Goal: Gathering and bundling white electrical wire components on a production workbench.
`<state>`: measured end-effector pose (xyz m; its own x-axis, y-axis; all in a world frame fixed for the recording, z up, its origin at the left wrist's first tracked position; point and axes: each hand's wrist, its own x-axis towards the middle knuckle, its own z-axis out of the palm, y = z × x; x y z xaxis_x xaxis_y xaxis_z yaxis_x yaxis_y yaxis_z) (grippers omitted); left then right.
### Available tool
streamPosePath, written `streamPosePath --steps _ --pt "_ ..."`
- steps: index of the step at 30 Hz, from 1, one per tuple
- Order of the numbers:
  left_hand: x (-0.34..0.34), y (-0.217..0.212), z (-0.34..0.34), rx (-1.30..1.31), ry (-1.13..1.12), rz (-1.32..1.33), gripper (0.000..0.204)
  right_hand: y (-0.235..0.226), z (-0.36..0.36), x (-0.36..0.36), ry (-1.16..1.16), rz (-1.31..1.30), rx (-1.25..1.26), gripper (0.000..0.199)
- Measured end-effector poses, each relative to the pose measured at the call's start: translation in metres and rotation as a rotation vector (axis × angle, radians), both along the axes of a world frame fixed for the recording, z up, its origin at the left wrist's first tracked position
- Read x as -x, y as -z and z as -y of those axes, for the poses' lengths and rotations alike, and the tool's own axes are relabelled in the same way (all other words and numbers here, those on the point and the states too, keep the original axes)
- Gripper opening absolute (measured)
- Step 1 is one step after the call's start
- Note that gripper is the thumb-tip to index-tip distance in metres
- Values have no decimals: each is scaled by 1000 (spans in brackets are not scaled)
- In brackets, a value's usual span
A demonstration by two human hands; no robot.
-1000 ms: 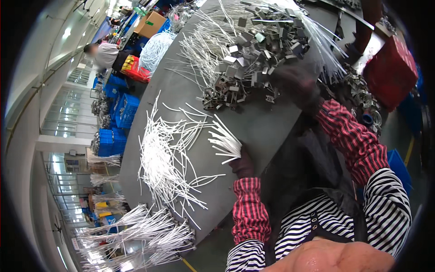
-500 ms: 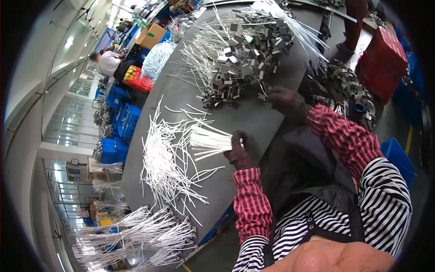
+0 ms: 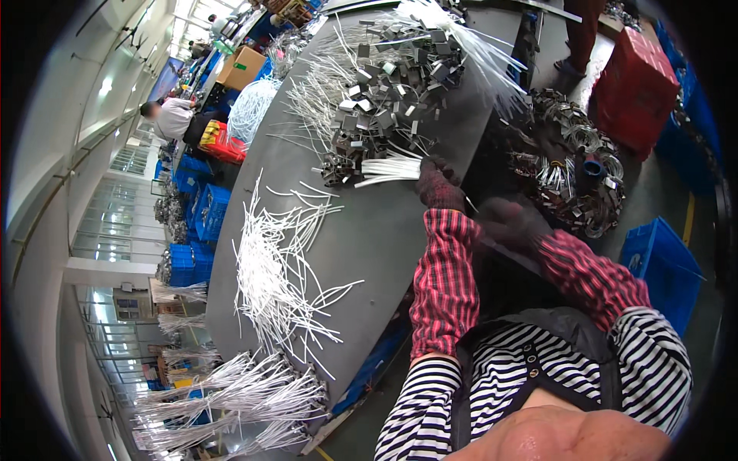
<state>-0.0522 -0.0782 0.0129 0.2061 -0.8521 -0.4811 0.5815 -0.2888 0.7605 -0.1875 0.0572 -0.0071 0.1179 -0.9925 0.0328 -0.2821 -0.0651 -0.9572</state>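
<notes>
I find a dark-grey, flat-topped table [image 3: 330, 238] bearing a heap of grey, box-shaped pieces [image 3: 377, 107]. The dark-gloved right hand [image 3: 511, 223] is blurred; I cannot tell its grip. The dark-gloved left hand [image 3: 440, 184] grasps a bundle of slender white strips [image 3: 390, 168] beside the heap.

The right hand [image 3: 513, 223] is a blur, so whether it holds anything is hard to tell. The left hand [image 3: 440, 183] hides one end of the white tubes [image 3: 390, 168]. The top edge cuts off a standing person [image 3: 584, 32] above the legs. Many bits in the tangled heap [image 3: 586, 142] look too tiny to name.
</notes>
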Motion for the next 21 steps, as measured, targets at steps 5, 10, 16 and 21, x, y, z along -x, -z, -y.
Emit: streamPosePath --steps 5,10,16,21 --pt "7 21 18 -76 -40 -71 21 54 -113 99 396 154 -416 21" --pt "2 44 -17 104 -77 -215 29 129 -248 228 672 -31 -610 21" --pt "-37 28 -68 280 -67 -191 24 160 -308 279 751 64 -531 15" --pt "-69 3 -77 356 -203 -75 28 152 -296 267 761 95 -543 12"
